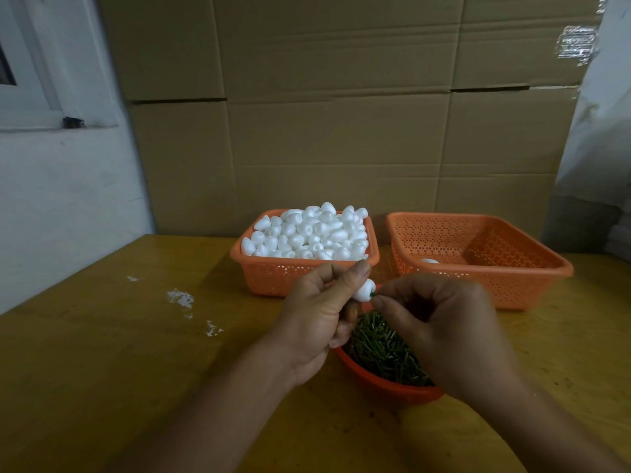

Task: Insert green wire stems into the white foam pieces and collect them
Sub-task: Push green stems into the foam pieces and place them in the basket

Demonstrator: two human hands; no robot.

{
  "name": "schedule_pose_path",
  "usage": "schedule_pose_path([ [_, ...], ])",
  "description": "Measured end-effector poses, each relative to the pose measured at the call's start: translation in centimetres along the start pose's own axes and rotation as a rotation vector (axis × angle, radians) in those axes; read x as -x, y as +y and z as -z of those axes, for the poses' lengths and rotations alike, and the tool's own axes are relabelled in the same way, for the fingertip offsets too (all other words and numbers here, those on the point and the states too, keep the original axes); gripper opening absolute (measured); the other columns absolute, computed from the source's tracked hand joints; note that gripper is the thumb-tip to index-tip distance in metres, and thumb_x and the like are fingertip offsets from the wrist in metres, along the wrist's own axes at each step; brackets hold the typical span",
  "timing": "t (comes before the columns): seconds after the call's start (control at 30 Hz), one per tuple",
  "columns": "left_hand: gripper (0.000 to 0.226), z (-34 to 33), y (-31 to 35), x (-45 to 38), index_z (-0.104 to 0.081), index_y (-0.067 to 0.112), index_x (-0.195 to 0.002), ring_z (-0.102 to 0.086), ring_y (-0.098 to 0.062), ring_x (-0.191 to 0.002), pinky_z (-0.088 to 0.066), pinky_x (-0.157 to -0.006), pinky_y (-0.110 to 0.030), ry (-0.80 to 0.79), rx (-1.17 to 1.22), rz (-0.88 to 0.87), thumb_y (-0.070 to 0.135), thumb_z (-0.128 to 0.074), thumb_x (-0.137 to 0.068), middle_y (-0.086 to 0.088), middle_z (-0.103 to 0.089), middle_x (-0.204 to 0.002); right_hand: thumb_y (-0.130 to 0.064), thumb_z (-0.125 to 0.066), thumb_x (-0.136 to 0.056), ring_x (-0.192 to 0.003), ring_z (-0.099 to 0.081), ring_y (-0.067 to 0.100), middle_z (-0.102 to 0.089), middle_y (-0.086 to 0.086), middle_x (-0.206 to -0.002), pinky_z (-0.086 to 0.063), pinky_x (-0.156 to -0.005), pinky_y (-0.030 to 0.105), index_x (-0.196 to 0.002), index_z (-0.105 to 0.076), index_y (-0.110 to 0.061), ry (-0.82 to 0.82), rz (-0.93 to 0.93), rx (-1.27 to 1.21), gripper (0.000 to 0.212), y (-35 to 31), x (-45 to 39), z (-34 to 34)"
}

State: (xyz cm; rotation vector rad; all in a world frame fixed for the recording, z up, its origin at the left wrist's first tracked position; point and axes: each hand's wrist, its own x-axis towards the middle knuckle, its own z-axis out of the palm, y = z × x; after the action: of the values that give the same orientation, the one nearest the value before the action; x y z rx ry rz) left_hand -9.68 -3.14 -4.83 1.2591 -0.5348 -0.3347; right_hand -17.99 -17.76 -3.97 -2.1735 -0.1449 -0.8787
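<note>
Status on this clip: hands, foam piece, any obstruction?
Left hand pinches foam piece. Right hand pinches green stem at its base. Nothing in the way.

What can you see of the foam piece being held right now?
The foam piece is small, white, egg-shaped and matte. It is held above the bowl of green wire stems, tilted, pinched by the left hand between thumb and fingers. Its lower right end meets a green wire stem pinched by the right hand. How deep the stem sits cannot be told.
</note>
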Motion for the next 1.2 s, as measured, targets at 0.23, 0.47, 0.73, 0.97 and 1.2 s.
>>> schedule_pose_path([
  [0.23, 0.021, -0.1, -0.1, 0.1, -0.074, 0.023, -0.078, -0.04, -0.008, -0.044, -0.029, -0.039, -0.018, -0.001, -0.024, -0.048, 0.044, -0.073, -0.075, 0.0, -0.051, -0.058, -0.018, -0.079, -0.083, -0.05, -0.06, -0.001, -0.066, -0.023, -0.062, -0.039, -0.045, 0.01, -0.077, -0.075, -0.03, 0.007, -0.052, -0.008, 0.014, 0.7, 0.0, -0.6],
  [0.47, 0.013, -0.1, 0.1, 0.3, -0.079, 0.021, -0.084, -0.044, -0.007, -0.052, -0.033, -0.045, -0.019, -0.067, 0.028, -0.07, 0.03, -0.072, -0.079, 0.0, -0.052, -0.064, -0.018, -0.078, -0.084, -0.043, -0.054, 0.001, -0.067, -0.01, -0.059, -0.035, -0.042, 0.009, -0.076, -0.075, -0.026, 0.022, -0.08, -0.135, 0.012, 0.9, -0.2, -0.4],
  [0.73, 0.017, -0.2, -0.1, 0.3, -0.079, 0.02, -0.087, -0.044, -0.007, -0.051, -0.035, -0.045, -0.019, -0.038, -0.047, -0.148, 0.035, -0.071, -0.082, 0.001, -0.051, -0.061, -0.017, -0.076, -0.085, -0.043, -0.053, 0.001, -0.068, -0.005, -0.059, -0.037, -0.043, 0.011, -0.077, -0.077, -0.021, 0.012, -0.096, -0.213, 0.009, 0.4, -0.1, -0.5],
  [0.97, 0.016, -0.6, -0.2, 0.5, -0.076, 0.023, -0.084, -0.043, -0.007, -0.05, -0.034, -0.045, -0.019, 0.0, -0.132, -0.252, 0.036, -0.068, -0.087, 0.004, -0.051, -0.059, -0.013, -0.076, -0.086, -0.041, -0.054, 0.002, -0.066, -0.002, -0.053, -0.037, -0.041, 0.012, -0.075, -0.076, -0.017, 0.013, -0.134, -0.287, 0.011, 0.0, -0.1, -0.7],
  [1.2, 0.021, -0.6, -0.1, 0.5, -0.072, 0.013, -0.089, -0.043, -0.002, -0.047, -0.036, -0.047, -0.013, 0.031, -0.177, -0.305, 0.032, -0.067, -0.086, 0.012, -0.054, -0.056, -0.014, -0.076, -0.085, -0.043, -0.056, 0.002, -0.07, 0.0, -0.058, -0.041, -0.044, 0.015, -0.075, -0.075, -0.02, 0.03, -0.14, -0.326, 0.012, -0.1, 0.0, -1.0],
])
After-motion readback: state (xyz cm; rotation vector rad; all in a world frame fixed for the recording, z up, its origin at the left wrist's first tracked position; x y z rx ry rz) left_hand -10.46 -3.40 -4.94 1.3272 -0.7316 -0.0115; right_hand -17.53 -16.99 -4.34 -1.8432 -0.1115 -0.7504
